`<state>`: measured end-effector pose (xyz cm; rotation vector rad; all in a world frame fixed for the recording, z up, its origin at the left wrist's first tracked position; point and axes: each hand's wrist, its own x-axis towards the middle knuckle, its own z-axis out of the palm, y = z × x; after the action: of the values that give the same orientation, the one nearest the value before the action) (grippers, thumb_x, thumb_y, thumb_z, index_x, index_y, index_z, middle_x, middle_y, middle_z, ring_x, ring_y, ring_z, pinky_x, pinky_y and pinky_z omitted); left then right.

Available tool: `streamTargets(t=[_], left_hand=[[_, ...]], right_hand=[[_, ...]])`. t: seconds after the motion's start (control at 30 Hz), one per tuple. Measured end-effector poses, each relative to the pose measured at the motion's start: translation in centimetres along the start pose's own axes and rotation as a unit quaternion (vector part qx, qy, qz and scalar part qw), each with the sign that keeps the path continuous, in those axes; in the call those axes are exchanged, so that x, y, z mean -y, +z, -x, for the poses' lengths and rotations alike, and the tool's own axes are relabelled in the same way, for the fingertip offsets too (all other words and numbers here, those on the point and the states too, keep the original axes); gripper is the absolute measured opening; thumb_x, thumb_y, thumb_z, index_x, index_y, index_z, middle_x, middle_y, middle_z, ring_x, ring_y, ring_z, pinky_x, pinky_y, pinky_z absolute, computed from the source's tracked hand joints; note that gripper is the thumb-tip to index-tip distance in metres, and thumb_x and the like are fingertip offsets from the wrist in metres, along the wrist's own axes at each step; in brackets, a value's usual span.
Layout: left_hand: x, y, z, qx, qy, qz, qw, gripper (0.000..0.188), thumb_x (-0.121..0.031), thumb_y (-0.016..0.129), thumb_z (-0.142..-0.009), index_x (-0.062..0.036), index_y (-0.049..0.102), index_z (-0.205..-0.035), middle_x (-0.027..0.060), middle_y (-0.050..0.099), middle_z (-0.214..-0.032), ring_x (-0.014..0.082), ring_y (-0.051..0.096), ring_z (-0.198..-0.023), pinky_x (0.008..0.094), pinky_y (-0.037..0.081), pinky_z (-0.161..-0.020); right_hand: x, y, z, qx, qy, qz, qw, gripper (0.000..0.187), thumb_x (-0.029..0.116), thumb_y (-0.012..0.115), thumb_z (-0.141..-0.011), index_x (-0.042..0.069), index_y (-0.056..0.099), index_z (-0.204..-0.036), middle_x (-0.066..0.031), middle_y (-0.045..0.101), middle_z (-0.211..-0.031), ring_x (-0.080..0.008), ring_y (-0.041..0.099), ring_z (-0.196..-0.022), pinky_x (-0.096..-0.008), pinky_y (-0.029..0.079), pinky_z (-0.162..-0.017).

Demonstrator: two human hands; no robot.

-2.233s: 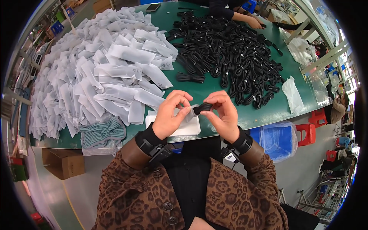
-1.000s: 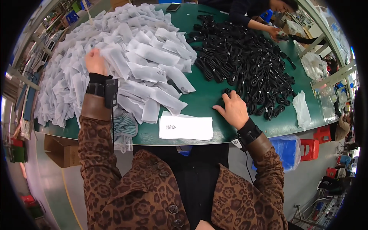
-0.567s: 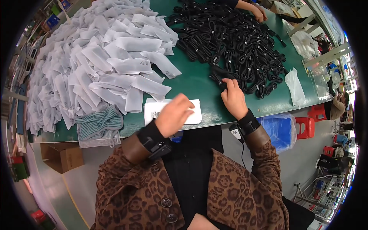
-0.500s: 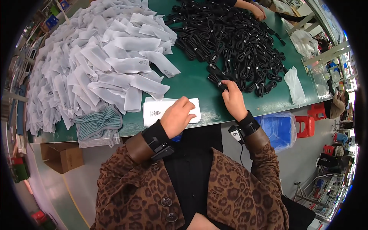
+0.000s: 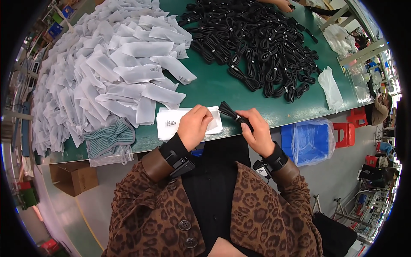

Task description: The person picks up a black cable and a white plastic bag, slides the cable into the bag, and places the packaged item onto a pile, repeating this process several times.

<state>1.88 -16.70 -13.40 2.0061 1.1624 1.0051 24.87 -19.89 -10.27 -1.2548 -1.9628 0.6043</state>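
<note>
My right hand (image 5: 258, 132) grips a tied bundle of black cable (image 5: 230, 112), its end pointing away to the left. That end is beside the right edge of a stack of flat white plastic bags (image 5: 166, 125) at the table's front edge. Over the stack, my left hand (image 5: 193, 126) has thumb and fingertips pinched on the top bag, whose right part looks lifted. To the far left spreads a big heap of filled white bags (image 5: 139, 73). A heap of coiled black cables (image 5: 261, 47) lies at the far right.
The green table (image 5: 205, 90) shows between the heaps. A striped green glove (image 5: 109, 139) lies at front left. Below the edge are a cardboard box (image 5: 75, 177), a lined blue bin (image 5: 302, 143) and red stools (image 5: 343, 135). Another person's hand (image 5: 284, 5) reaches in at the far side.
My right hand has brought the cable bundle from the cable heap's near edge back toward the bag stack. My left hand has shifted slightly, its fingers now closed on the top bag.
</note>
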Motion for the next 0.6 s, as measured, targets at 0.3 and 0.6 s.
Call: streamTargets(t=[0.3, 0.6], left_hand=[[-0.6, -0.7, -0.1, -0.005, -0.029, 0.064, 0.998, 0.006, 0.001, 0.06, -0.086, -0.0006, 0.054, -0.088, 0.0122, 0.056, -0.086, 0.0314, 0.057, -0.071, 0.0362, 0.046, -0.063], [-0.9, -1.2, -0.3, 0.021, 0.144, 0.022, 0.989, 0.01, 0.004, 0.061, -0.082, -0.0016, 0.053, -0.086, 0.0127, 0.055, -0.091, 0.0323, 0.054, -0.084, 0.037, 0.046, -0.073]], right_hand=[[0.1, -0.2, 0.5, 0.068, -0.025, 0.048, 0.996, 0.037, -0.002, 0.059, -0.08, 0.002, 0.062, -0.117, -0.0135, 0.058, -0.092, -0.0296, 0.059, -0.077, -0.0345, 0.049, -0.067], [-0.3, -0.4, -0.6, 0.203, 0.309, -0.264, 0.891, 0.033, 0.004, 0.064, -0.085, 0.005, 0.065, -0.118, -0.0063, 0.058, -0.09, -0.0215, 0.055, -0.07, -0.0311, 0.048, -0.063]])
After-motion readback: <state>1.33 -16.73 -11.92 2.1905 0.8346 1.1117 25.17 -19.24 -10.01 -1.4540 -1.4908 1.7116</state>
